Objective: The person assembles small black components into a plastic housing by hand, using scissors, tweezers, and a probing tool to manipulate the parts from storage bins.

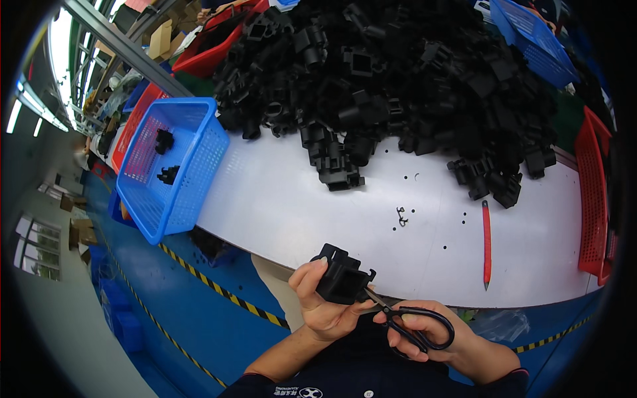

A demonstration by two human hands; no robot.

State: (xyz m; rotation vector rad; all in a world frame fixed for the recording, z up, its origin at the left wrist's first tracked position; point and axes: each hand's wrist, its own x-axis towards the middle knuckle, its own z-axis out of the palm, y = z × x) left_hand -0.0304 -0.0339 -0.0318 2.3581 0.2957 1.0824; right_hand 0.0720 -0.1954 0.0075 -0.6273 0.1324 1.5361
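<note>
i'm watching the left hand [325,302] right now; it's curled around a black plastic part [342,277], thumb on the near-left face and fingers wrapped behind, so the block sits pinched up just off the near edge of the white table [292,199]; the right hand [424,335] has its fingers threaded through the loops of the black scissors [406,323], grip closed on the handles; the blades look nearly together, though i can't tell that for certain at this size.

here's the relation that counts; the part lies up and to the left of the right hand, and the scissors' long axis runs that same diagonal, handles low right, tips high left, the tips touching the part's lower right corner; the part's blocky body tilts the other way, its top corner leaning left; so the cutting end meets the part from the right side, with the left hand the one holding it in place.

further off, a great heap of black parts [398,73] covers the far table; a blue basket [199,166] at the left holds a couple of pieces; a red pencil [486,242] lies well to the right, pointing toward me; small black offcuts [401,215] dot the sheet between.
</note>
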